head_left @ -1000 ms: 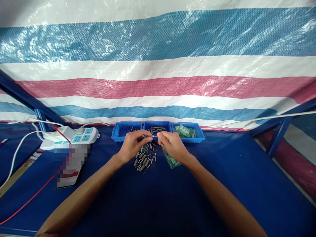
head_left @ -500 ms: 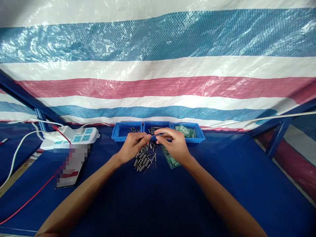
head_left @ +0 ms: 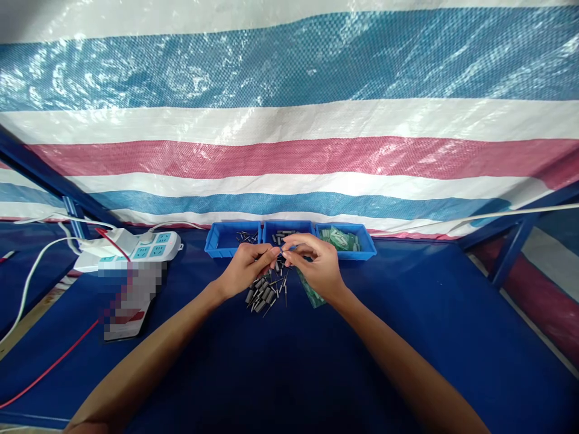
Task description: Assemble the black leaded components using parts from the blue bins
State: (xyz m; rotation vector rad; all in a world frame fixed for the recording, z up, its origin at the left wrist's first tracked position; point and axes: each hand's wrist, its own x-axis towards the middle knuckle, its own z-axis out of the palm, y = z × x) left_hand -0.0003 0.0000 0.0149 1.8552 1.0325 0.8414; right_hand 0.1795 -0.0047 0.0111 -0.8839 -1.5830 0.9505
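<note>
My left hand (head_left: 246, 268) and my right hand (head_left: 314, 265) meet fingertip to fingertip over a heap of small grey cylinders and thin metal pins (head_left: 266, 291) on the blue table. Both pinch one tiny part (head_left: 279, 251) between them; it is too small to identify. A clear bag of green pieces (head_left: 312, 293) lies under my right wrist. Just beyond the hands stand three small blue trays: the left tray (head_left: 221, 241) has a few pins, the middle tray (head_left: 289, 228) grey cylinders, the right tray (head_left: 364, 244) green pieces.
A white power strip (head_left: 136, 247) with white cables sits at the left, next to a blurred white object (head_left: 131, 298) and a red wire (head_left: 49, 371). A striped tarp (head_left: 289, 138) hangs behind the table. Blue frame legs (head_left: 511, 256) stand at the right.
My right hand turned and its fingers closed in toward the left fingertips. The hands stayed above the heap. The view shifted slightly.
</note>
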